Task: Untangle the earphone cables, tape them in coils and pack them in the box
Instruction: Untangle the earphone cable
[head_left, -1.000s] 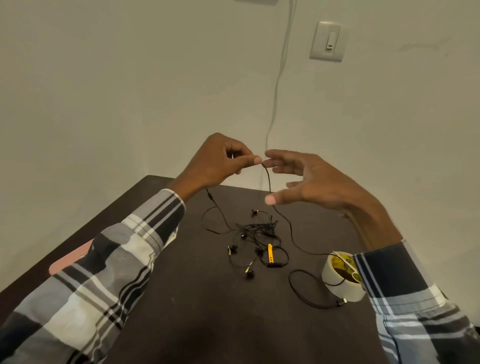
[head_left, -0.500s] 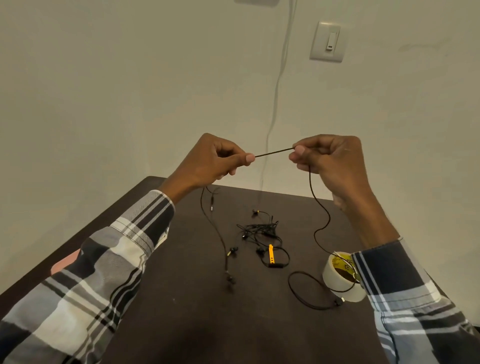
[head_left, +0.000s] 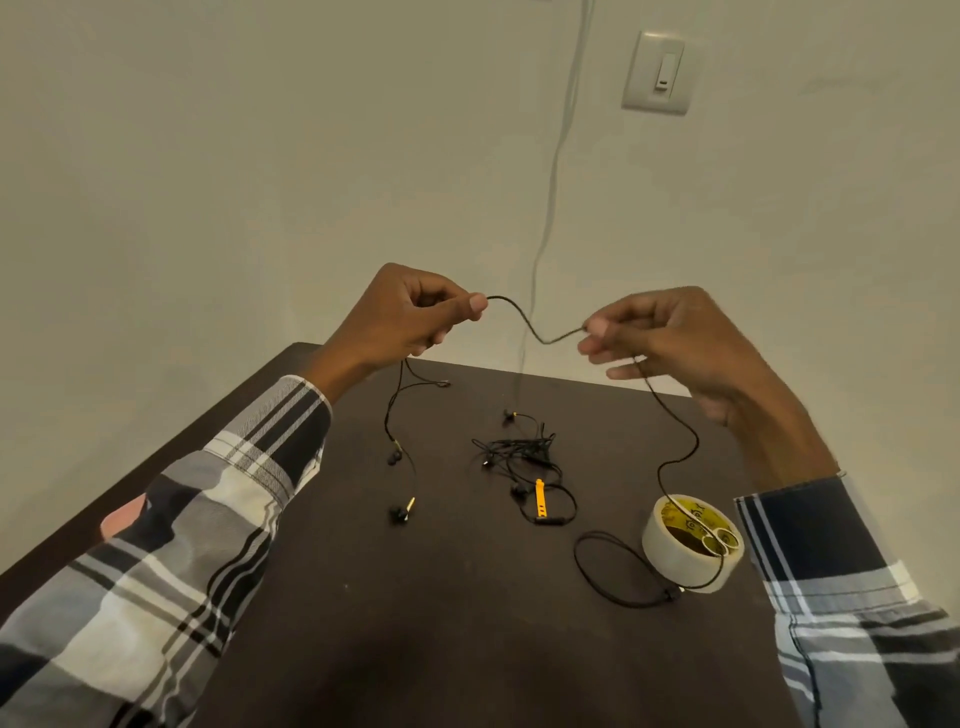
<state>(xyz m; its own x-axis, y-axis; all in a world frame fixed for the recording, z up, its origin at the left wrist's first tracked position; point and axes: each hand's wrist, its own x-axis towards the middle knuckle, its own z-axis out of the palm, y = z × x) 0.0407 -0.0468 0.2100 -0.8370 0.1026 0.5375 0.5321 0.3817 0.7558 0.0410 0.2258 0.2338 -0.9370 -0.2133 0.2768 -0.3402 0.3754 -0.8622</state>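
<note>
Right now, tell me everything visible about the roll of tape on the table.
The roll of tape is a wide ring of pale, translucent-looking tape wound on a core with yellow, black-printed lining inside. It lies flat on the dark table, near its right edge, below the right hand, which does not touch it. Two small pale rings sit at its top rim. The black earphone cable hanging from that hand crosses over the roll and loops on the table beside it.

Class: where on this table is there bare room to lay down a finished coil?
Bare: the near table between the sleeves, below the earbuds and tape roll. Crowded: the middle, around the tangled cables.
</note>
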